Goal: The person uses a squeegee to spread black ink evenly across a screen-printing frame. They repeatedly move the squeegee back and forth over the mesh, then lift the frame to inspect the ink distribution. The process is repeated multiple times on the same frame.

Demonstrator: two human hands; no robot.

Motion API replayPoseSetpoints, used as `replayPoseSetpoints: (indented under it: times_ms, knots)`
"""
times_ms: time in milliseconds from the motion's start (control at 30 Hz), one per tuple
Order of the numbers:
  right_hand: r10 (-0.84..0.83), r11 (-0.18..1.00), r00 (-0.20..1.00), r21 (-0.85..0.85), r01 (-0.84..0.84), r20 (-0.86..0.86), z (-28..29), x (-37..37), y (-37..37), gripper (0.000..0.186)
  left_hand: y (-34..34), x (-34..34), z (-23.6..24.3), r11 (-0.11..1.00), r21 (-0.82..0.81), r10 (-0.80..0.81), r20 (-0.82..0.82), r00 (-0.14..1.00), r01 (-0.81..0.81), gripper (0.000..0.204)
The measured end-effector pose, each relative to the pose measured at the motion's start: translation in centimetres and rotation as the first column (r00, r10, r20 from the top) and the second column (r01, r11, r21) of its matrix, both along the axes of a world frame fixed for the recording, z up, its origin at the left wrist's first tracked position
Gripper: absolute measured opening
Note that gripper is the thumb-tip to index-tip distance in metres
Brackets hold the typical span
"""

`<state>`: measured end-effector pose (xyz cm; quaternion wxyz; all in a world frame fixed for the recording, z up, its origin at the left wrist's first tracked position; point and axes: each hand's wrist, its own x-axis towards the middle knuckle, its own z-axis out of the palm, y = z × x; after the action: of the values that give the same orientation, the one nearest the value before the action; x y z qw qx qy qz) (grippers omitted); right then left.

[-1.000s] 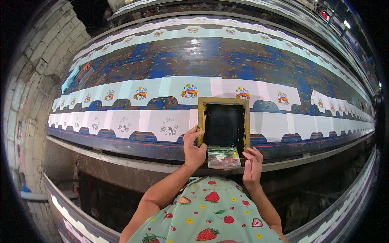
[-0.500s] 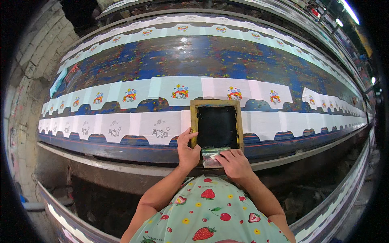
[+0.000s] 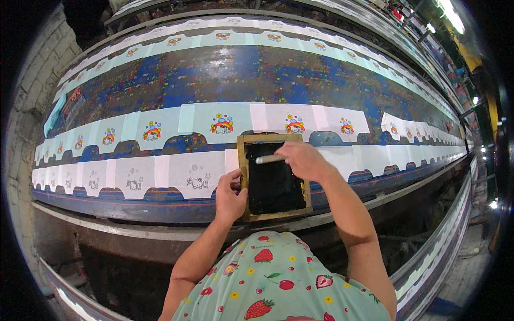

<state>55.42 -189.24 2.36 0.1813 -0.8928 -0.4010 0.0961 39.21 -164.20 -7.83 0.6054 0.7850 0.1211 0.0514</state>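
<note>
A wooden-framed printing screen (image 3: 277, 215) with black ink across its mesh lies over the near row of white fabric pieces (image 3: 182, 168). My left hand (image 3: 231, 198) grips the frame's left side near its lower corner, fingers curled at the rim. My right hand (image 3: 304, 161) is closed round a pale, flat squeegee (image 3: 270, 159), which sits over the far part of the inked mesh. Left of the frame, the nearest fabric piece carries a cartoon outline print (image 3: 197, 182). The fabric under the screen is hidden.
Behind the screen runs a row of pale green and pink pieces (image 3: 198, 115) with coloured prints. Beyond it stretches the paint-spotted blue-brown tabletop (image 3: 214, 75), with more fabric rows at the far side. A table rail (image 3: 134, 227) runs along the near edge; a brick wall (image 3: 37, 96) stands left.
My right hand has carried the squeegee from the screen's near end to its far end. My left hand stays on the frame's left side. The whole view has shifted slightly.
</note>
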Motion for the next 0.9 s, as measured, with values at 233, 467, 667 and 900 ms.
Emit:
replayPoseSetpoints:
  times_ms: [233,467,667,900]
  knots:
    - [-0.098,0.994,0.995,-0.050,0.099,0.024,-0.6,1.8,1.0,0.042,0.4,0.8,1.3,0.996,0.078,-0.043,-0.051,0.998,0.047,0.065]
    - [-0.050,0.999,0.994,0.009,0.050,0.099,-1.1,-3.6,0.4,0.047,0.8,0.9,0.9,0.996,0.050,-0.075,-0.050,0.996,0.077,0.067]
    - [-0.047,0.998,0.993,0.050,0.042,0.105,-1.8,-10.4,-0.9,0.046,0.6,0.5,-0.5,0.998,0.007,-0.057,0.006,0.998,0.057,0.068]
    - [-0.078,0.991,0.988,0.115,0.062,0.137,-1.7,-16.3,-1.6,0.043,-1.3,-0.8,-1.7,0.991,0.130,0.014,0.233,0.972,-0.046,0.061]
